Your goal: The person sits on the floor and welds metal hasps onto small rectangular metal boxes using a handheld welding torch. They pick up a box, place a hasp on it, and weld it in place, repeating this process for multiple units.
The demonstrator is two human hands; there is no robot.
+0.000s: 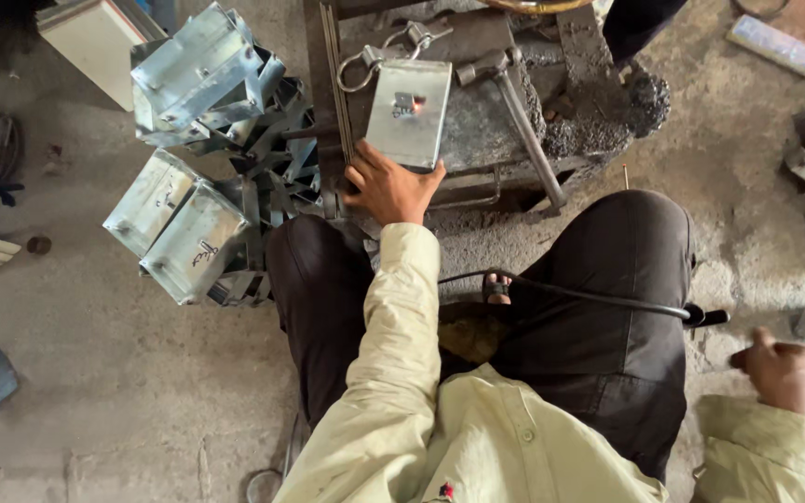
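At the upper left of the frame, a pile of folded galvanised boxes (199, 79) leans against more of the same lower down (179, 228), all on the dusty floor (95, 373) just beside my left knee. Moving right, my left hand (391, 191) lies with its grip spread flat, fingertips pressing the near edge of a rectangular metal plate (409, 112) that sits on the blackened steel counter (477, 130) at upper centre. The plate's long axis runs away from me, up the frame and tilted slightly right, its far end pointing toward a pair of shackle-like rings (365, 63). A small bracket on its face shows an orange glow (416, 108), so I judge that spot is hot; if my fingers creep forward, or the plate slides under uneven pressure, I could burn myself or knock the bracket out of line. A hammer (514, 107) lies just right of the plate, handle pointing down toward my right thigh, and could be nudged off the counter's edge. A black cable (589, 298) crosses my lap; a tug on it might snag my foot. At the lower right, my right hand (787, 374) is blurred, curled as if closed on a dark handle, though I cannot tell what it holds.
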